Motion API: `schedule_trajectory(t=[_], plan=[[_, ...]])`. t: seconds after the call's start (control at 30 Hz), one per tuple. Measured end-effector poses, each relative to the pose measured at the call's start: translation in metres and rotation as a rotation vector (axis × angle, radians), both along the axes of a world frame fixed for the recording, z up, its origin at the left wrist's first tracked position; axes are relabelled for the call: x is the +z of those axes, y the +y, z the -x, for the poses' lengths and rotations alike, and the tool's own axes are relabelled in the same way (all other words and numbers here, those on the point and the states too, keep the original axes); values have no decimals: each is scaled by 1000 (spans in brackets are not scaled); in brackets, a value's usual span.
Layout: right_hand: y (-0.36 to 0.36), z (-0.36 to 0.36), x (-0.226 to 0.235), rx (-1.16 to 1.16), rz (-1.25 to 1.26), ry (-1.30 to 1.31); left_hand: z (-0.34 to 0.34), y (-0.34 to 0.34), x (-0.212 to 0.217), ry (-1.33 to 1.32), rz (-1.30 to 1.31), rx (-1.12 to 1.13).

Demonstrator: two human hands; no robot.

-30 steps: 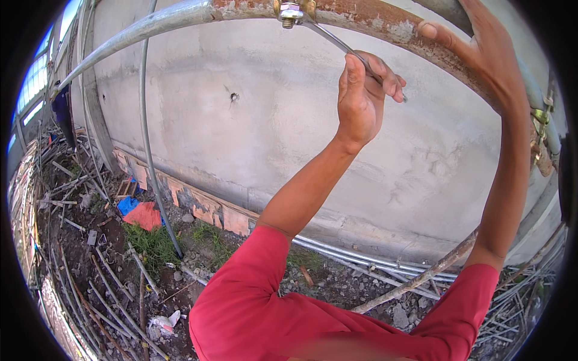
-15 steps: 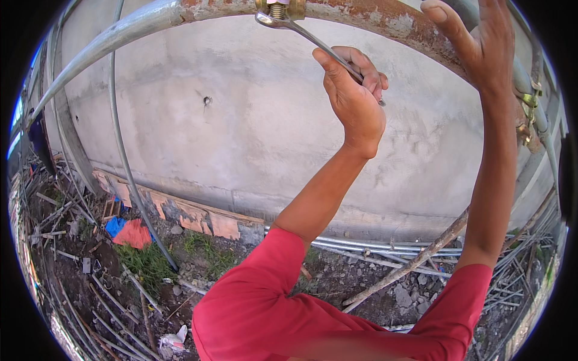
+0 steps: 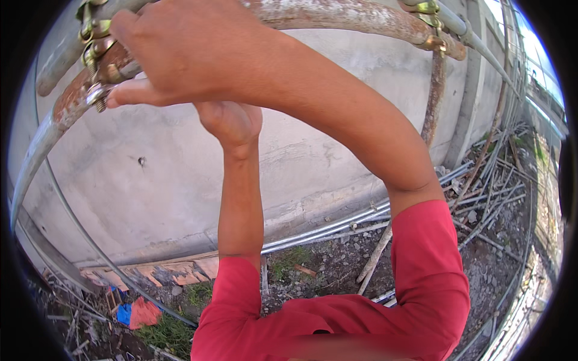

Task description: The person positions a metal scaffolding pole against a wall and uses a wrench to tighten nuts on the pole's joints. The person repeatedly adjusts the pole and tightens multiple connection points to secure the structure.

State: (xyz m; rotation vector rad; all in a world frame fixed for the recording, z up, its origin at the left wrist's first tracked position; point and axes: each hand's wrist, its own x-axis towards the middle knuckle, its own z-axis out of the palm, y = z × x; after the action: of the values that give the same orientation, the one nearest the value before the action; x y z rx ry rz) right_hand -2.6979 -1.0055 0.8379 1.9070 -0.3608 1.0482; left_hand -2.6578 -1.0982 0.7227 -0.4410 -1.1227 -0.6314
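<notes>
My right hand (image 3: 189, 51) reaches across to the upper left, back toward me. Its thumb and forefinger are spread apart, with the thumb tip close beside a bolt. A metal wrench (image 3: 96, 92) has its ring end around that bolt's nut, on a brass-coloured scaffold clamp (image 3: 95, 53); its shaft is hidden behind my right hand. Below and behind that hand, my left hand (image 3: 232, 122) is raised and curled at the wrench's hidden handle end, its fingers mostly covered. The clamp sits where a rusty pipe (image 3: 343, 15) meets a grey pipe (image 3: 54, 69).
A plastered wall (image 3: 313, 144) stands behind the pipes. More clamps (image 3: 430, 18) join pipes at the upper right, above a rusty upright pole (image 3: 435, 96). Below lie metal pipes (image 3: 325, 228), rubble, grass and orange and blue sheeting (image 3: 144, 313). A thin pipe (image 3: 78, 225) slants at left.
My view has swung to the right, so the clamp and wrench now appear farther left. My right hand has come from the upper right across to the clamp, covering the wrench's shaft.
</notes>
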Motion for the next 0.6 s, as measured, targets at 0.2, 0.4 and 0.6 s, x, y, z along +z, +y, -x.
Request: schedule_trajectory(t=[0.2, 0.4, 0.6], plan=[[-12, 1, 3, 20, -123, 70, 14, 4, 8, -8, 8, 673], [-24, -5, -2, -11, -75, 35, -49, -104, 11, -20, -152, 1032], [-21, 0, -1, 16, -4, -47, -46, -86, 32, 104, -128, 434]])
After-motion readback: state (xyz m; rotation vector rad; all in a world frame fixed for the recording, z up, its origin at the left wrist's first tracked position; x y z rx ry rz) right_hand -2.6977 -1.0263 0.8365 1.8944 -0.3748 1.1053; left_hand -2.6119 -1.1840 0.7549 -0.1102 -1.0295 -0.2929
